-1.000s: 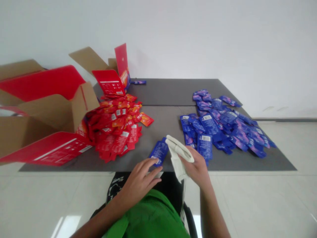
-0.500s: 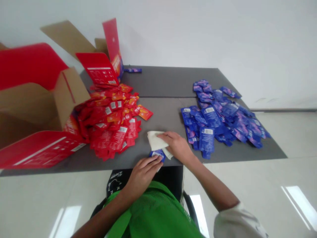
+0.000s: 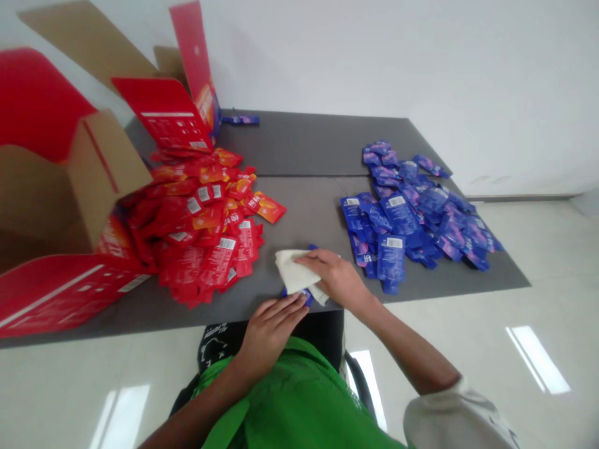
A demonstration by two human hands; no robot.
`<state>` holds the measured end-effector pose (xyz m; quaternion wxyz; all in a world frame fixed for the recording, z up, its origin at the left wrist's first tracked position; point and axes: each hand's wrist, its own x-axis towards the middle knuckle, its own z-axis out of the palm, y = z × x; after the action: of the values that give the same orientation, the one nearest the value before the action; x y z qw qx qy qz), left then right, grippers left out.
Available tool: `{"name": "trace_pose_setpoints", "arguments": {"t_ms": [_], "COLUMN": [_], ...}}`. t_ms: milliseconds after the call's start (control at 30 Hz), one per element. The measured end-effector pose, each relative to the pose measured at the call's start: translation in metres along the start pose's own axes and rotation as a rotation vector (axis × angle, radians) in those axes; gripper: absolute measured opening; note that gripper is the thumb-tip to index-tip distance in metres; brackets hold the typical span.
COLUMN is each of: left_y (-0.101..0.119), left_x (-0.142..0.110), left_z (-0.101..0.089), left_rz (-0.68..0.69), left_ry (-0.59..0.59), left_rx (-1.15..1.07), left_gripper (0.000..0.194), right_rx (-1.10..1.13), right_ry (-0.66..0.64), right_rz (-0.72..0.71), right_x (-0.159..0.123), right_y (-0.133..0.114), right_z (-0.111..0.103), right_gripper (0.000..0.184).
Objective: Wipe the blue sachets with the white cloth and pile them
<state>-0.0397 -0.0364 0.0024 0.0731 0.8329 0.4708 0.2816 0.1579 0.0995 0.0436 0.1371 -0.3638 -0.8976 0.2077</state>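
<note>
At the table's front edge, my left hand [image 3: 274, 324] holds down the near end of a blue sachet [image 3: 307, 297], its fingers closed together over it and its thumb hidden. A folded cream cloth [image 3: 294, 272] is gripped in my right hand [image 3: 333, 274], thumb and fingers closed on it. The cloth lies across the sachet and covers most of it. A small blue edge shows beyond the far side of the cloth.
A heap of red sachets [image 3: 206, 218] lies on the left, beside an open red carton [image 3: 70, 287] and a second open carton [image 3: 163, 112] behind. Blue sachets [image 3: 412, 212] are piled on the right. One blue packet [image 3: 243, 120] lies at the back of the grey table [image 3: 309, 146].
The cloth has shifted slightly toward me over the blue sachet, and a blue edge now shows behind it. My left hand stays on the near end. The view has tilted a little.
</note>
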Motion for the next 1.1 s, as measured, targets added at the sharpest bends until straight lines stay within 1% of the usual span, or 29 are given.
{"name": "trace_pose_setpoints", "arguments": {"t_ms": [67, 100, 133, 200, 233, 300, 367, 400, 467, 567, 633, 700, 733, 767, 800, 867, 933, 1033, 1100], "left_y": [0.0, -0.001, -0.001, -0.001, -0.001, -0.001, -0.001, -0.001, -0.001, 0.0, 0.0, 0.0, 0.001, 0.001, 0.001, 0.002, 0.002, 0.001, -0.001], "left_x": [0.002, 0.003, 0.003, 0.003, 0.003, 0.001, 0.001, 0.001, 0.002, 0.004, 0.005, 0.004, 0.004, 0.003, 0.003, 0.003, 0.004, 0.005, 0.006], "left_z": [-0.002, -0.002, -0.002, -0.001, 0.0, 0.001, 0.002, 0.001, 0.0, -0.002, -0.002, -0.001, 0.0, 0.0, 0.001, 0.001, 0.0, -0.001, -0.001], "left_rz": [0.016, 0.018, 0.017, 0.009, 0.002, -0.015, -0.03, -0.031, -0.021, -0.017, -0.029, -0.037, -0.045, -0.054, -0.062, -0.078, -0.072, -0.037, -0.014], "left_ry": [-0.006, -0.001, 0.002, 0.007, 0.017, 0.059, 0.073, 0.062, 0.018, 0.005, 0.012, 0.023, 0.029, 0.041, 0.052, 0.06, 0.05, 0.046, 0.058], "left_rx": [-0.014, -0.016, -0.017, -0.021, -0.02, -0.011, -0.005, -0.011, -0.038, -0.06, -0.059, -0.066, -0.068, -0.065, -0.056, -0.043, -0.056, -0.082, -0.072], "left_gripper": [0.033, 0.033, 0.033, 0.031, 0.03, 0.027, 0.025, 0.026, 0.028, 0.029, 0.029, 0.028, 0.027, 0.025, 0.024, 0.024, 0.025, 0.026, 0.026], "right_rx": [-0.067, -0.075, -0.064, -0.008, 0.024, 0.069, 0.098, 0.099, 0.06, -0.057, -0.069, -0.01, 0.038, 0.065, 0.091, 0.118, 0.122, 0.078, 0.056], "right_ry": [0.062, 0.104, 0.148, 0.199, 0.191, 0.106, 0.024, 0.005, 0.019, 0.079, 0.135, 0.183, 0.186, 0.161, 0.105, 0.015, -0.01, 0.058, 0.115], "right_rz": [0.084, 0.105, 0.107, 0.05, 0.004, -0.079, -0.101, -0.084, -0.005, 0.118, 0.128, 0.067, 0.024, -0.023, -0.058, -0.076, -0.032, 0.049, 0.071], "right_x": [0.012, 0.014, 0.012, -0.001, -0.01, -0.027, -0.032, -0.029, -0.015, 0.011, 0.014, 0.004, -0.005, -0.013, -0.021, -0.028, -0.022, -0.001, 0.013], "right_y": [0.013, 0.015, 0.013, 0.001, -0.007, -0.022, -0.027, -0.025, -0.011, 0.012, 0.014, 0.002, -0.007, -0.016, -0.024, -0.032, -0.028, -0.006, 0.01], "right_z": [-0.011, -0.015, -0.019, -0.018, -0.015, -0.004, 0.007, 0.01, 0.009, -0.006, -0.017, -0.02, -0.019, -0.015, -0.011, -0.001, 0.007, 0.009, 0.006], "right_gripper": [0.059, 0.061, 0.063, 0.065, 0.063, 0.056, 0.051, 0.051, 0.055, 0.059, 0.062, 0.063, 0.063, 0.058, 0.054, 0.048, 0.049, 0.055, 0.056]}}
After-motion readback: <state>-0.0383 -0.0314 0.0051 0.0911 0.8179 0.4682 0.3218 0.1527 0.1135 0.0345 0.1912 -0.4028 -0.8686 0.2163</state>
